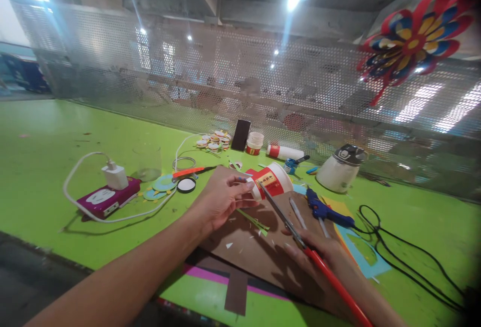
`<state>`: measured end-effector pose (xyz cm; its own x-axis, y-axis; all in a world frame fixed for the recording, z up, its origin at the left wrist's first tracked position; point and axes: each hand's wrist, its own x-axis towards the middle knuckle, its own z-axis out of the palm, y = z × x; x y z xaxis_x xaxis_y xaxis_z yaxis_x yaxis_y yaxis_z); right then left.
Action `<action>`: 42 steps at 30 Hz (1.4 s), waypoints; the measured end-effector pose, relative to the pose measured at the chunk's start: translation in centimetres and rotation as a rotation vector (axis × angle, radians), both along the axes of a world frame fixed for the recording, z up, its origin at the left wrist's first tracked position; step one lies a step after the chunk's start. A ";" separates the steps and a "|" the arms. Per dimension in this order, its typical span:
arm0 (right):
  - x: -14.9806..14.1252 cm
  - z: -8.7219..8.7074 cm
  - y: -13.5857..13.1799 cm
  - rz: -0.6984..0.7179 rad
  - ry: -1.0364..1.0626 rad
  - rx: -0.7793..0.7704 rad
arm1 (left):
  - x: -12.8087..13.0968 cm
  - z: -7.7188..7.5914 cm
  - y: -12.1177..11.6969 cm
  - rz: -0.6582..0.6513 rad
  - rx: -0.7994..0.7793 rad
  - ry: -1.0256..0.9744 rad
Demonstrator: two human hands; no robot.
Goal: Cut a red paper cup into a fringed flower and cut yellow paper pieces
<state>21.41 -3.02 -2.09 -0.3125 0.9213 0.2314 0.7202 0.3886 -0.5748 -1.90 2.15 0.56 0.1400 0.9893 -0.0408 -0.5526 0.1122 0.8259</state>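
Note:
My left hand (pixel 221 192) is closed on a red and white paper cup (pixel 276 183), which lies tilted on its side in the air, its wide end toward the right. Red-handled scissors (pixel 285 219) rest in my right hand (pixel 319 257); their long metal blades point up and left, the tips at the cup's printed side. Whether the blades touch or cut the cup I cannot tell. Below both hands is a brown board (pixel 259 257) with green paper strips (pixel 257 223) and small white scraps on it.
A blue glue gun (pixel 326 212) with a black cord lies right of the board, near a white marker (pixel 297 213). At the back stand a phone (pixel 241 135), stacked cups (pixel 254 144) and a white kettle-like pot (pixel 340 169). A purple power strip (pixel 108 198) sits left.

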 end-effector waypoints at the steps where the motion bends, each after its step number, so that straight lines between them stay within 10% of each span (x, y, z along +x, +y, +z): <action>1: 0.0 0.1 0.0 0.000 -0.004 0.004 | 0.1 0.0 0.0 0.000 -0.002 -0.002; 42: -0.3 0.7 -0.3 -0.031 -0.122 0.024 | 0.8 -0.1 -0.7 0.139 0.112 0.159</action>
